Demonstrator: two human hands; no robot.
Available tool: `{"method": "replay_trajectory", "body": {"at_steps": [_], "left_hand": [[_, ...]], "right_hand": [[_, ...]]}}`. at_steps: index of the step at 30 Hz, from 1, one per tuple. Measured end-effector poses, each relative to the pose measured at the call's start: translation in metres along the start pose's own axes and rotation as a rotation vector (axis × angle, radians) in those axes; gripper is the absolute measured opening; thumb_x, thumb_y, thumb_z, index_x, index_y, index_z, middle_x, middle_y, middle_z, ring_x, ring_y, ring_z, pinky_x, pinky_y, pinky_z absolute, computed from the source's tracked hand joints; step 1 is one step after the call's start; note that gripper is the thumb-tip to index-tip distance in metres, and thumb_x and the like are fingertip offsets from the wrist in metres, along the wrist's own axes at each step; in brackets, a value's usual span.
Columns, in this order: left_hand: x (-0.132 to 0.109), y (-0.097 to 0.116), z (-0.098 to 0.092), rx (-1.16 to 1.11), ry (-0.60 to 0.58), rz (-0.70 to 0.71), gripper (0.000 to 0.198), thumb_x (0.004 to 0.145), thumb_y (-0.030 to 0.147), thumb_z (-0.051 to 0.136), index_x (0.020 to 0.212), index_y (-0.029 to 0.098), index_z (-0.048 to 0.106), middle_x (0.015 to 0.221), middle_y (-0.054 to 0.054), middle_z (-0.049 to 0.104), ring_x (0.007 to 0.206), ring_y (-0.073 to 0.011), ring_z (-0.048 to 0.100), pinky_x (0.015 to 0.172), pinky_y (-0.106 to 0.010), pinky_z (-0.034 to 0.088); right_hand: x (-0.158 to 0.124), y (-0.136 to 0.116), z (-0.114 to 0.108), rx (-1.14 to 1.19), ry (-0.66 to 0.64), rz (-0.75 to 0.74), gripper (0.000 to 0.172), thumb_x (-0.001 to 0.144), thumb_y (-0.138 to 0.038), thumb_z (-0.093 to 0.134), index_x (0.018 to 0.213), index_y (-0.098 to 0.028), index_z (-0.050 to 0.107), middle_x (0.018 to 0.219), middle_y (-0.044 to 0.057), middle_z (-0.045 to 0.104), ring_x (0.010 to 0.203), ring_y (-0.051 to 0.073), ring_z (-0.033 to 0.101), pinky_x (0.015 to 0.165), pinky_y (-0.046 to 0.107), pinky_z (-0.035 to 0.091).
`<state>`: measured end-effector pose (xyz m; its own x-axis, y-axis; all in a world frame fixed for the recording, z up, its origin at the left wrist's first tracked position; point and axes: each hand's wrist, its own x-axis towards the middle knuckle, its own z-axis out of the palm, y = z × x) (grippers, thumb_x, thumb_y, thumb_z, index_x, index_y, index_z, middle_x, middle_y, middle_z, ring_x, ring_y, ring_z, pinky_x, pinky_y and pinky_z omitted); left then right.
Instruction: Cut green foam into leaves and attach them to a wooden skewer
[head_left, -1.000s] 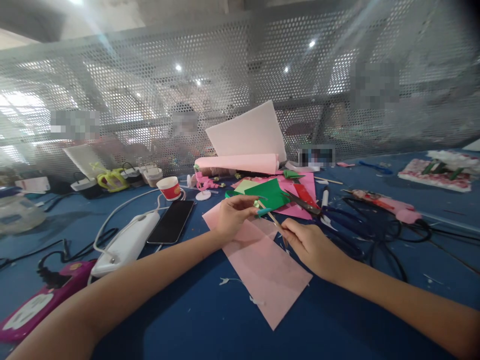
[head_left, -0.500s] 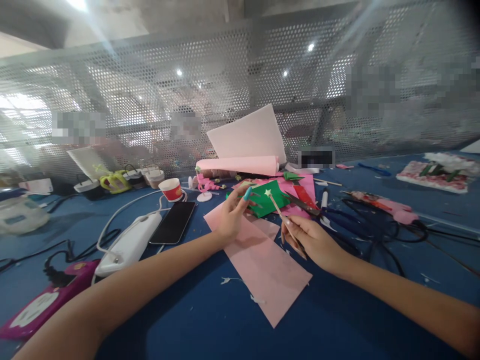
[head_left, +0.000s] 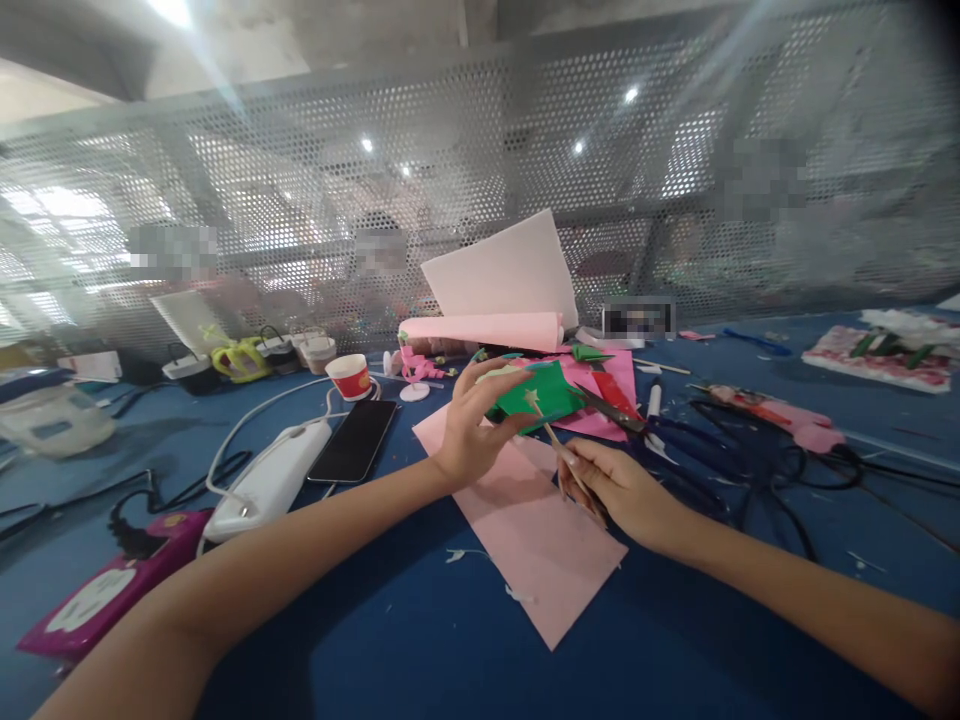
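Note:
Pinched in my right hand (head_left: 611, 485) is a thin wooden stick (head_left: 553, 434), slanting up to the left. A small pale green star (head_left: 532, 398) sits at its upper end. My left hand (head_left: 480, 425) is open beside the star, thumb and fingers apart and curved toward it; whether a fingertip touches it I cannot tell. Behind the star lies a green sheet (head_left: 551, 388). Beneath both hands a pale pink sheet (head_left: 551, 560) rests on the blue table (head_left: 420, 660).
Scissors (head_left: 622, 415), a white-capped pen (head_left: 655, 398) and a pink glue gun (head_left: 780, 415) lie to the right. On the left are a phone (head_left: 354, 441), a white power strip (head_left: 270, 480), a red paper cup (head_left: 349, 377) and cables. A perforated metal screen (head_left: 300, 220) stands behind.
My left hand's fingers have swung toward the star, with the thumb now pointing right at it. The star has shifted slightly down and left. My right hand keeps its hold on the stick.

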<state>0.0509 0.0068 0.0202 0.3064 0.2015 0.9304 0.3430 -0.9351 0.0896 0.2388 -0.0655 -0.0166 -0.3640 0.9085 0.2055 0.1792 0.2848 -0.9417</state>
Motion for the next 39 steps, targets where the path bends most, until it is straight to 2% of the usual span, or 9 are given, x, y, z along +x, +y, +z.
{"method": "replay_trajectory", "body": {"at_steps": [8, 15, 24, 30, 35, 39], "left_hand": [[0.008, 0.004, -0.001, 0.025, 0.006, 0.094, 0.044, 0.079, 0.02, 0.071, 0.12, 0.024, 0.056, 0.093, -0.003, 0.072, 0.106, -0.0212, 0.059, 0.091, -0.044, 0.049], [0.009, 0.007, -0.001, 0.078, 0.015, 0.075, 0.024, 0.078, 0.02, 0.071, 0.102, 0.021, 0.064, 0.094, -0.004, 0.071, 0.102, -0.02, 0.06, 0.088, -0.04, 0.051], [0.012, 0.008, -0.002, 0.089, 0.05, 0.123, 0.02, 0.078, 0.019, 0.071, 0.098, 0.024, 0.068, 0.081, 0.001, 0.072, 0.089, -0.0167, 0.058, 0.086, -0.037, 0.049], [0.013, 0.006, -0.003, 0.061, 0.024, 0.133, 0.018, 0.079, 0.018, 0.069, 0.093, 0.029, 0.071, 0.089, 0.003, 0.075, 0.088, -0.0172, 0.057, 0.084, -0.039, 0.049], [0.014, 0.005, -0.004, 0.061, -0.025, 0.074, 0.016, 0.081, 0.022, 0.068, 0.095, 0.029, 0.071, 0.092, 0.002, 0.075, 0.091, -0.0183, 0.058, 0.084, -0.04, 0.05], [0.013, 0.005, -0.002, 0.029, -0.015, 0.057, 0.017, 0.08, 0.022, 0.069, 0.096, 0.029, 0.071, 0.093, 0.001, 0.074, 0.091, -0.0183, 0.058, 0.083, -0.04, 0.05]], "right_hand": [[0.002, -0.002, 0.001, -0.019, -0.005, -0.008, 0.044, 0.091, -0.059, 0.034, 0.076, -0.02, 0.048, 0.054, -0.005, 0.045, 0.043, 0.009, 0.041, 0.042, 0.023, 0.032], [-0.001, -0.003, 0.0, -0.011, -0.008, -0.013, 0.043, 0.092, -0.057, 0.035, 0.076, -0.02, 0.048, 0.055, -0.005, 0.045, 0.044, 0.009, 0.041, 0.043, 0.023, 0.032], [0.001, 0.001, 0.0, 0.044, 0.0, 0.014, 0.041, 0.092, -0.056, 0.036, 0.077, -0.02, 0.048, 0.056, -0.005, 0.046, 0.041, 0.008, 0.037, 0.041, 0.022, 0.03], [0.001, -0.003, -0.001, 0.006, 0.012, 0.006, 0.042, 0.093, -0.056, 0.035, 0.075, -0.02, 0.048, 0.055, -0.005, 0.045, 0.042, 0.008, 0.038, 0.042, 0.024, 0.03], [0.001, -0.003, -0.001, 0.004, 0.011, 0.006, 0.044, 0.092, -0.059, 0.036, 0.074, -0.021, 0.047, 0.055, -0.004, 0.046, 0.042, 0.008, 0.038, 0.042, 0.024, 0.031], [0.001, -0.003, 0.0, 0.034, 0.01, 0.028, 0.044, 0.091, -0.059, 0.037, 0.074, -0.021, 0.047, 0.056, -0.005, 0.045, 0.042, 0.008, 0.038, 0.041, 0.023, 0.031]]}}
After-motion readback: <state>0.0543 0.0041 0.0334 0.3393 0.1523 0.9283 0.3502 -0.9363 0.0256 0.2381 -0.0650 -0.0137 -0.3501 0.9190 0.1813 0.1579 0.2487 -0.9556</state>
